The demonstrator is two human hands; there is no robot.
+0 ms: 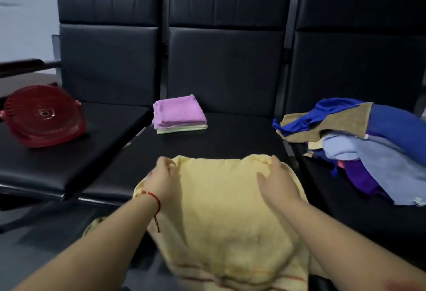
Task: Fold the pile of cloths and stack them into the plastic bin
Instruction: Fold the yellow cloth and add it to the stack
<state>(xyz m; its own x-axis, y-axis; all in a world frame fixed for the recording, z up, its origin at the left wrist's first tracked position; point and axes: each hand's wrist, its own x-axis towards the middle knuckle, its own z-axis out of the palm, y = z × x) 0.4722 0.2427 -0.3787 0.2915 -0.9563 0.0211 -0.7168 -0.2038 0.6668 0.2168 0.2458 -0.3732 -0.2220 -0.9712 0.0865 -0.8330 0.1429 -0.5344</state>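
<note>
A pale yellow towel (221, 210) lies spread over the front edge of the middle black seat and hangs toward me. My left hand (164, 175) pinches its far left corner. My right hand (276, 178) grips its far right corner, fingers curled over the bunched edge. Farther back on the same seat sits a small stack of folded cloths (179, 114), pink ones on top of a light yellow one. A loose pile of unfolded cloths (359, 145), blue, tan, light blue and purple, covers the right seat. No plastic bin is in view.
A red round fan (42, 115) lies on the left seat. Three black padded chairs (108, 44) stand in a row with tall backrests behind the seats. A dark armrest (20, 65) juts out at far left.
</note>
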